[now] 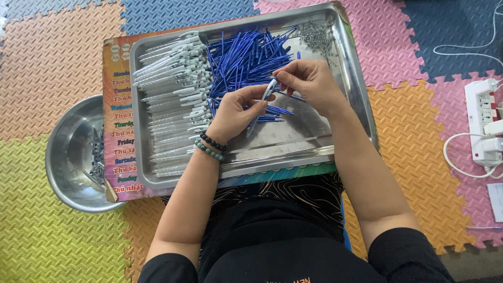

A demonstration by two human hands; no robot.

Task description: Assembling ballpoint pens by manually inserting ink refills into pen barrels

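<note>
Pen parts on steel tray, both hands at work

Bowl (70,152), round, steel, sits at nine o'clock on the foam mat floor (47,63), touching the printed board (118,126); small grey parts lie inside it. Board lies under the steel tray (293,149), which fills the centre. White pen barrels (173,99) are stacked in rows along the tray's nine o'clock side. Blue refills (246,57) lie heaped toward twelve o'clock. Small metal springs (314,34) are piled at one o'clock in the tray corner.

Left hand (236,112), beaded bracelets (211,147) on its wrist, is closed around the lower part of a white pen (268,93) over the tray centre. Right hand (309,84), just at one o'clock from the left, pinches the pen's upper end with its fingertips.

White power strip (482,120) with plugged cables lies at three o'clock, well apart from the tray.
</note>
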